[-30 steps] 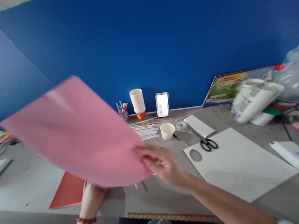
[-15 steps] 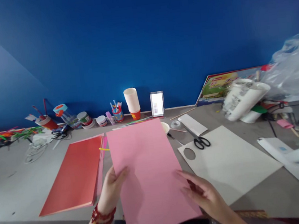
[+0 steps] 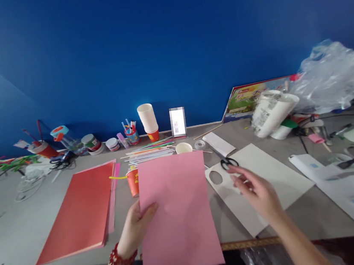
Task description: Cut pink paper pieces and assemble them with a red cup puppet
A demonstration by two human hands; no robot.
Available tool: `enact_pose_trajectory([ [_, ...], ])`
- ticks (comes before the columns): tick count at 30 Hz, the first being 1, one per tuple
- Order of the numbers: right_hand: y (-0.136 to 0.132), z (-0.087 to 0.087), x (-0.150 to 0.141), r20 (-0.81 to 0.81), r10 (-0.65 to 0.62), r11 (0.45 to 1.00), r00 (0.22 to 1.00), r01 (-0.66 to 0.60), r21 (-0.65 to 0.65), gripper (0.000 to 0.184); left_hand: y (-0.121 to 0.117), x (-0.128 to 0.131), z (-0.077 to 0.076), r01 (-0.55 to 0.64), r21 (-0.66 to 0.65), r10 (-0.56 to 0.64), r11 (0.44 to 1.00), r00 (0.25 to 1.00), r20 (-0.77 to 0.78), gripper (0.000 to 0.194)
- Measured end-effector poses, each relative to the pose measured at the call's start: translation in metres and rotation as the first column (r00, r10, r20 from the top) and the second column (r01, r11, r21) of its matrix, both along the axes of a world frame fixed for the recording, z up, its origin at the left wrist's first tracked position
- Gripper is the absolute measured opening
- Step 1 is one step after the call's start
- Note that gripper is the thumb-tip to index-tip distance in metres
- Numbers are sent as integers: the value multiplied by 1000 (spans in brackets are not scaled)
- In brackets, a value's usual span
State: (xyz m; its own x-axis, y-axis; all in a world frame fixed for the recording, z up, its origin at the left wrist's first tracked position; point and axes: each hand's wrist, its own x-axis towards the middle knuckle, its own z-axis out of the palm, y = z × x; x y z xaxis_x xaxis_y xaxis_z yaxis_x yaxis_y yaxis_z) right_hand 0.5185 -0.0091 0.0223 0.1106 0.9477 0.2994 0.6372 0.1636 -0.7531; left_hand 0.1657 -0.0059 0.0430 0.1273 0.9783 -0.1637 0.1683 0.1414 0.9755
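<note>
- Left hand [image 3: 138,223] gripping the left edge of a pink rectangular paper sheet [image 3: 177,218], upright before the person's body, thumb on top!
- Right hand [image 3: 256,189], right of the sheet, fingers loosely parted at black-handled scissors [image 3: 228,163]; contact unclear.
- Left of the sheet, red paper stack [image 3: 76,209].

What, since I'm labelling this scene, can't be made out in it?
Head view:
Left hand: fingers hidden behind pink sheet.
Orange cup: right side hidden by the sheet.
Right hand: contact with scissors unclear, fingers blurred.
Screen: pixelated.
Coloured strips: cut off by left edge.
</note>
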Motion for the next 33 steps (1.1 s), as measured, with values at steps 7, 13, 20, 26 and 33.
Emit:
enact_pose_trajectory([
  [7, 53, -21, 51, 656, -46, 977, 754, 169, -126, 22, 0, 13, -2, 72, -46, -69, 996, 995, 68, 41],
  [13, 74, -16, 39, 733, -13, 926, 680, 284, -247, 22, 9, 18, 2, 168, -60, -158, 984, 977, 144, 38],
  [20, 69, -12, 90, 239, -69, 862, 969, 179, -474, 22, 18, 19, 21, 155, -80, -143, 985, 979, 146, 37],
  [26, 19, -11, 117, -589, -195, 898, 784, -99, -429, 55, 28, 19, 27, 228, -73, -222, 971, 972, 79, 37],
  [33, -42, 0, 78, -580, -74, 842, 811, -261, -472, 52, 54, 28, 40, 388, -6, -387, 921, 916, -110, 44],
])
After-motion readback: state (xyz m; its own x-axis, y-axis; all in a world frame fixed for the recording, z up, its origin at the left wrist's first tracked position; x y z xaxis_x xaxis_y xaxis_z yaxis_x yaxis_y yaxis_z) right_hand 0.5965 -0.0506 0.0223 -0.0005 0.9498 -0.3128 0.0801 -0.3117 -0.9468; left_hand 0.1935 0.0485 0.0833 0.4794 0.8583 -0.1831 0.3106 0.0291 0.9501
